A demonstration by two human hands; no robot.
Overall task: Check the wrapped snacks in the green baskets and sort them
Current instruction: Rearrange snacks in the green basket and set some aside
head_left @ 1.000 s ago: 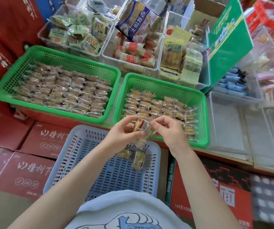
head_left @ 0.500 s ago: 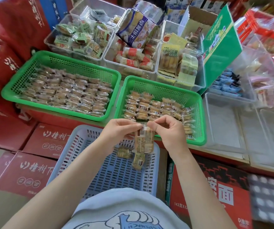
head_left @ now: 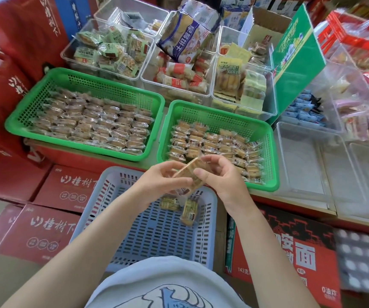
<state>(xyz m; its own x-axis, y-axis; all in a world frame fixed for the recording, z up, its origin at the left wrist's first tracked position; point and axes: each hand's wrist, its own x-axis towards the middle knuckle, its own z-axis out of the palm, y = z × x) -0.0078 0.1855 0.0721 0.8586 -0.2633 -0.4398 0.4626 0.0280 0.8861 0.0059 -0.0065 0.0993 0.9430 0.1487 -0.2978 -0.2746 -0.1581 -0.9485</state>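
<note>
Two green baskets stand side by side on the shelf. The left green basket (head_left: 52, 83) is packed with rows of clear-wrapped snacks. The right green basket (head_left: 266, 134) holds several more of them. Both hands hold one wrapped snack (head_left: 189, 172) tilted above the near edge of the right basket. My left hand (head_left: 160, 180) pinches its lower end and my right hand (head_left: 220, 176) pinches its upper end. Below the hands sits a blue-grey basket (head_left: 154, 236) with two wrapped snacks (head_left: 179, 206) near its far end.
Clear bins of other packaged snacks (head_left: 112, 50) fill the back of the shelf. A green sign board (head_left: 297, 61) leans at the right, beside clear bins (head_left: 308, 165) with bare floors. Red cartons (head_left: 36, 230) lie on the floor to the left and right of the blue-grey basket.
The snack has turned in my fingers from hanging upright to lying tilted, its flat face up. Both hands have stayed over the right basket's near edge.
</note>
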